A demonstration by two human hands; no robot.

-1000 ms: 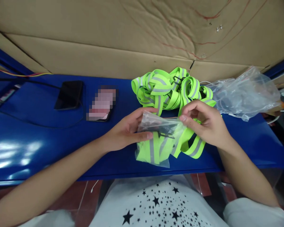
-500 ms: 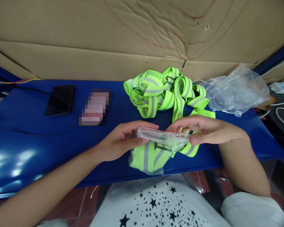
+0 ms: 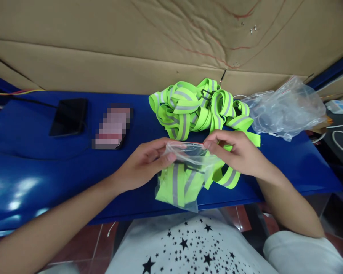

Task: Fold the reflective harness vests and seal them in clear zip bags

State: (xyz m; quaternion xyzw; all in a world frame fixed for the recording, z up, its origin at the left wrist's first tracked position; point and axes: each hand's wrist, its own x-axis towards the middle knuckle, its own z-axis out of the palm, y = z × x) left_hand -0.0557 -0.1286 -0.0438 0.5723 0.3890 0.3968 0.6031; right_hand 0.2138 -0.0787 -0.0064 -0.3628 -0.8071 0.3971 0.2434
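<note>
on the blue table (image 3: 300, 171), a phone (image 3: 110, 131) with blurred screen is laid. left of the phone, near it, a flat black device (image 3: 68, 117) is placed. behind the phone, a brown panel (image 3: 82, 72) is seen. far to the phone's right, a white object (image 3: 340, 107) is seen, partly cut off.

A bag (image 3: 193, 156) is between the left hand (image 3: 148, 161) and the right hand (image 3: 234, 152), with a strap (image 3: 167, 190) in it. Behind the bag, a heap of straps (image 3: 187, 104) lies on the table (image 3: 140, 118). Left of the heap is a phone (image 3: 111, 127), and farther left a gadget (image 3: 68, 117). More bags (image 3: 288, 110) lie right of the heap. A wall (image 3: 103, 68) stands behind.
</note>
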